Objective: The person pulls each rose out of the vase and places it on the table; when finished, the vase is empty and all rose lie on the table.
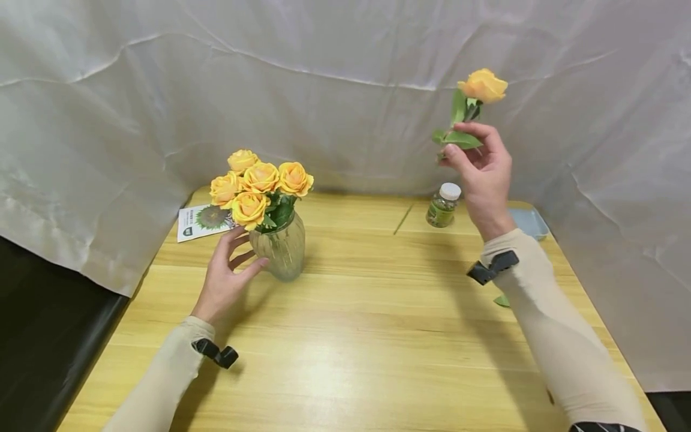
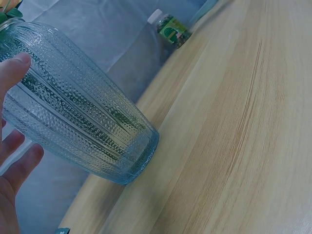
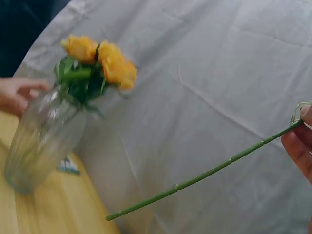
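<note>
Behind the vase and to its left, a printed packet [image 1: 193, 225] with a sunflower picture lies flat, partly covered by blooms. Your left hand [image 1: 224, 279] curves thumb and fingers round the left side of the vase [image 1: 282, 251]; how firmly they press, the views cannot tell you. The vase stands upright on the wooden table [image 1: 335, 324], its mouth crowded with five yellow roses [image 1: 261, 177] that fan up and lean left over the rim.

Well to the vase's right, a clear bottle [image 1: 441, 211] with a white cap stands upright. Above the bottle, higher than the vase's blooms and to their right, you pinch a single rose [image 1: 483, 87] between thumb and fingers of your right hand [image 1: 486, 171]. Its long axis slants: the flower head points up and away from the vase, while the green stem [image 3: 204, 174] runs down toward the vase's side, its tip free. Farthest right of the vase lie a loose green leaf [image 1: 502, 300], beside your sleeve, and a pale blue tray [image 1: 529, 222], partly hidden by your wrist.
</note>
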Demonstrator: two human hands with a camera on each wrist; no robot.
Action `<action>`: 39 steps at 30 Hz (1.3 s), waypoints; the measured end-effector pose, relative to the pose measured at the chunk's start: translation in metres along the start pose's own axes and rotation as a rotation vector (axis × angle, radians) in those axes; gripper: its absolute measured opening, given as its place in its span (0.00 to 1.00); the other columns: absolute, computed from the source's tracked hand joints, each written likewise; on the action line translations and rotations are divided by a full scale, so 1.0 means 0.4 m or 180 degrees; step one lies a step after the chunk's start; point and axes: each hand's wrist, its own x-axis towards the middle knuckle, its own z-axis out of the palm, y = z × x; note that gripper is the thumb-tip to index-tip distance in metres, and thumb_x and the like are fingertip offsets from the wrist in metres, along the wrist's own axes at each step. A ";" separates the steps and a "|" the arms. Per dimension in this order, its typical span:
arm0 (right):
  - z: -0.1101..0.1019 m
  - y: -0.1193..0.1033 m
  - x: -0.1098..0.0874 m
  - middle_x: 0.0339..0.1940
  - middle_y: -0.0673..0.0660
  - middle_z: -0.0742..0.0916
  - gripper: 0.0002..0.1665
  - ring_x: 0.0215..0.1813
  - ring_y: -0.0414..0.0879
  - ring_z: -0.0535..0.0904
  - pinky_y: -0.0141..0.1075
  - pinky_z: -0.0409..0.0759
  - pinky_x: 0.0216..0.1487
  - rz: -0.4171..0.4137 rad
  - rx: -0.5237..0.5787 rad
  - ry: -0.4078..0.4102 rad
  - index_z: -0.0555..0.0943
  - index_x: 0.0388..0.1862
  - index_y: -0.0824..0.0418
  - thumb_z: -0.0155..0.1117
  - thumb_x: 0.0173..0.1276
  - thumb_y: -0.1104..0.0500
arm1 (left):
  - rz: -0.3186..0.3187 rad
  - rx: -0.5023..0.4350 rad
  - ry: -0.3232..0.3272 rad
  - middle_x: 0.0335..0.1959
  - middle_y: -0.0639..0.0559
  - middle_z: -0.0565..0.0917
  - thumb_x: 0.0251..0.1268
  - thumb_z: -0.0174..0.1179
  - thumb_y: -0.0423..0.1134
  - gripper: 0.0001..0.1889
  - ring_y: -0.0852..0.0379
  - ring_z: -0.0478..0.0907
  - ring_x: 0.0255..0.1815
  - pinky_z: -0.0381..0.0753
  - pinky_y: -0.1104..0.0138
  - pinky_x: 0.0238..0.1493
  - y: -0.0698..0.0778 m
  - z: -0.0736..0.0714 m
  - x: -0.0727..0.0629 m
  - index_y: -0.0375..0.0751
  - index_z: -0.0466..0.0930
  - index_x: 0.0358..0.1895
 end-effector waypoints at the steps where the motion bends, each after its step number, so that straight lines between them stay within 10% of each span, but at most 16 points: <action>1: -0.017 -0.001 -0.005 0.56 0.64 0.88 0.20 0.45 0.49 0.88 0.35 0.95 0.47 0.0017 -0.0043 -0.0009 0.85 0.59 0.63 0.69 0.72 0.77 | 0.0009 0.0000 -0.0003 0.80 0.41 0.69 0.68 0.73 0.26 0.41 0.67 0.72 0.73 0.83 0.77 0.69 -0.001 0.000 0.001 0.37 0.64 0.81; 39: -0.433 0.026 -0.331 0.50 0.42 0.90 0.27 0.44 0.40 0.90 0.31 0.93 0.44 0.1730 -0.1980 -0.1316 0.75 0.77 0.62 0.65 0.83 0.61 | 0.0014 -0.0035 -0.0013 0.79 0.41 0.69 0.68 0.74 0.26 0.40 0.67 0.72 0.73 0.84 0.77 0.69 -0.007 -0.001 0.003 0.37 0.65 0.80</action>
